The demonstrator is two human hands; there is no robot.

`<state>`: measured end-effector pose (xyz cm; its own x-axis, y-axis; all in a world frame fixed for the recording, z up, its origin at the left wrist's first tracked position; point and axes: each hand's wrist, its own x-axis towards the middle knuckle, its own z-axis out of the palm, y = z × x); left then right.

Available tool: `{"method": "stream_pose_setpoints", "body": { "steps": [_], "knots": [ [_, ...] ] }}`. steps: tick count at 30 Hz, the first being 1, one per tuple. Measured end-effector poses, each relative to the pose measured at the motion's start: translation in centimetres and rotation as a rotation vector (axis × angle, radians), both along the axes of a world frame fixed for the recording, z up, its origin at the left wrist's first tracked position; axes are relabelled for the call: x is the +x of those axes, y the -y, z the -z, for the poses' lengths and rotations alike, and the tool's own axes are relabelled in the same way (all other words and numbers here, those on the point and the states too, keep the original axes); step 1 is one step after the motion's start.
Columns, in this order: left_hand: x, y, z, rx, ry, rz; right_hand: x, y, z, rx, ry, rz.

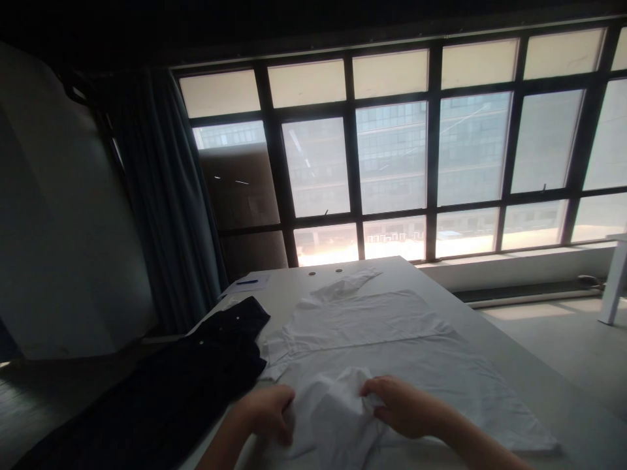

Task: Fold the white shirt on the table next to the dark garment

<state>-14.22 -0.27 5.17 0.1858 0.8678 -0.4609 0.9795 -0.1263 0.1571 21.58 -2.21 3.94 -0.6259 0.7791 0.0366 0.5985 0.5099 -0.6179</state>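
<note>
A white shirt (386, 320) lies spread on the white table, one sleeve stretching toward the far edge. Its near part is bunched up between my two hands. My right hand (404, 405) pinches a fold of the white cloth between thumb and fingers. On the other side of the bunched cloth, my left hand (269, 411) is curled with its thumb and fingers closed at the fabric's edge. A dark garment with small light buttons (196, 372) lies to the left, close to my left hand.
The white table (519, 359) extends toward the windows (392, 156). A blue pen (247, 282) rests on paper (259, 282) at its far left corner, near two round holes in the tabletop. A dark curtain (161, 196) hangs at the left. Another table's leg (614, 281) stands at right.
</note>
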Motion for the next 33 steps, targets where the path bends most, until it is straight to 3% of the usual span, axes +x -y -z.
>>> {"method": "stream_pose_setpoints", "body": {
  "steps": [3,5,7,10,12,15,19,24,26,30,33],
  "knots": [
    [0.9,0.4,-0.5,-0.083,-0.048,0.044,-0.2,1.6,-3.6,-0.166,0.002,-0.143],
    [1.8,0.8,-1.0,-0.096,-0.073,0.072,0.1,1.5,-5.0,-0.31,-0.2,-0.191],
    [2.3,1.3,-1.7,-0.094,-0.049,0.082,0.8,0.2,-5.0,-0.401,-0.528,-0.102],
    [2.3,1.7,-2.4,-0.063,0.062,0.045,2.6,-3.5,-2.8,-0.378,-0.838,0.238],
    [1.9,1.7,-2.6,-0.017,0.076,0.003,4.2,-6.3,-0.6,-0.291,-0.785,0.503],
    [1.0,1.3,-2.3,0.025,0.036,-0.022,6.2,-9.1,2.3,-0.221,-0.649,0.681],
    [-0.2,0.6,-1.7,-0.058,0.062,-0.047,6.4,-9.7,4.7,-0.074,-0.536,0.707],
    [-1.7,0.1,-1.6,-0.196,0.149,-0.068,4.9,-8.9,6.8,0.177,-0.427,0.541],
    [-2.0,0.0,-1.5,-0.238,0.167,-0.049,4.9,-9.1,7.6,0.258,-0.389,0.541],
    [-1.9,-0.1,-1.2,-0.231,0.156,-0.097,6.0,-9.8,8.3,0.278,-0.275,0.644],
    [-1.5,-0.1,-1.0,-0.223,0.154,-0.145,6.3,-9.8,8.4,0.294,-0.198,0.63]
  ]
}}
